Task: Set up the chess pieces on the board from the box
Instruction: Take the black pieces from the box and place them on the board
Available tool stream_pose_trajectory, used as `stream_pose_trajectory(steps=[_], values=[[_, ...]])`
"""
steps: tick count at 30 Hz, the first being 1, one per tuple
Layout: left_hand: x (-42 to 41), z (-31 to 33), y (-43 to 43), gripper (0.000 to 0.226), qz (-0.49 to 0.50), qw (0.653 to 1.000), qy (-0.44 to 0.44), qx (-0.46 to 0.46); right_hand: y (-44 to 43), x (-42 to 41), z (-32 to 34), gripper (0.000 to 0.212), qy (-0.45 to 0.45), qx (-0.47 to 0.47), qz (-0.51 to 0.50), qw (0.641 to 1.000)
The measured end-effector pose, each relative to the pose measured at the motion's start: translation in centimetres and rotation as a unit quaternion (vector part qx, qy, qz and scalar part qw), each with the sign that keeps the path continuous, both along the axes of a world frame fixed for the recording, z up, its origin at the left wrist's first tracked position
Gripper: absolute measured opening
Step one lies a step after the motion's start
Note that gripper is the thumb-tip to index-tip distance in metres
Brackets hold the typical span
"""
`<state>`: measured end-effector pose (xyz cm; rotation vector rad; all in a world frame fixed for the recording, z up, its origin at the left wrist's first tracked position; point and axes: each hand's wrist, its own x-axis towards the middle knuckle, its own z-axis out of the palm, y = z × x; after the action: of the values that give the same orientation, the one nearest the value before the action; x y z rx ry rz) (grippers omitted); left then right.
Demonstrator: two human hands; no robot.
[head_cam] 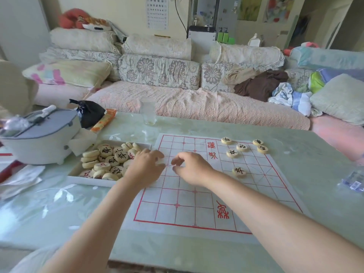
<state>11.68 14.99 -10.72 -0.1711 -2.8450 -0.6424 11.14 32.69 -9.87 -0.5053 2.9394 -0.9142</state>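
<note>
From the head camera, a pale green glass-topped worktop (295, 158) carries a white paper board (197, 194) printed with a red grid and red characters. To the left of the board, touching its edge, sits a shallow white box (88, 179) heaped with round cream chess pieces (110, 160), some lying flat with black or red characters showing, others stacked on edge along the box's left side. Six pieces already lie on the far right part of the board: one (226, 140) near the top line, one (241, 147) just right of it, two (258, 142) (262, 149) close together at the right edge, one (231, 153) a little nearer, and one (239, 171) alone, closer to the camera. The left hand (145, 166) reaches over the seam between box and board, fingers curled around a pale round piece (160, 160) that peeks out at its fingertips. The right hand (189, 168) hovers over the board's left half just beside the left hand, thumb and forefinger parted in a loose pinch with nothing visibly between them. At the worktop's far left stand a white and grey appliance (39, 138), a black bag (89, 113) and an orange packet (103, 120); a clear glass (147, 113) stands beyond the board. A sofa (177, 103) with floral cushions runs behind.
</note>
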Motion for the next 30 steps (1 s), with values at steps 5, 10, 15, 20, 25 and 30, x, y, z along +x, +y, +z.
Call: stream_pose_trajectory(steps=[5,10,15,20,25,30], values=[[0.2,0.7,-7.1,0.029,0.065,0.997,-0.027,-0.019,-7.1,-1.0,0.7,0.020,0.000,-0.010,0.041,0.999],[-0.2,1.1,-11.6,0.036,0.106,0.992,-0.055,-0.046,-12.7,-2.1,1.3,0.030,0.013,0.015,0.074,0.997],[-0.1,1.2,-12.8,0.039,0.069,0.984,-0.112,-0.121,-16.3,-4.1,1.1,0.040,0.035,0.089,0.105,0.990],[-0.9,1.0,-13.9,0.043,0.068,0.985,-0.129,-0.094,-18.3,-6.2,1.3,0.061,0.052,0.189,0.117,0.974],[-1.6,0.7,-14.6,0.036,0.075,0.988,-0.124,-0.045,-18.7,-7.7,0.3,0.066,0.092,0.235,0.140,0.957],[-1.8,1.1,-14.9,0.031,0.073,0.990,-0.123,-0.018,-18.8,-8.9,-1.5,0.057,0.091,0.226,0.147,0.959]])
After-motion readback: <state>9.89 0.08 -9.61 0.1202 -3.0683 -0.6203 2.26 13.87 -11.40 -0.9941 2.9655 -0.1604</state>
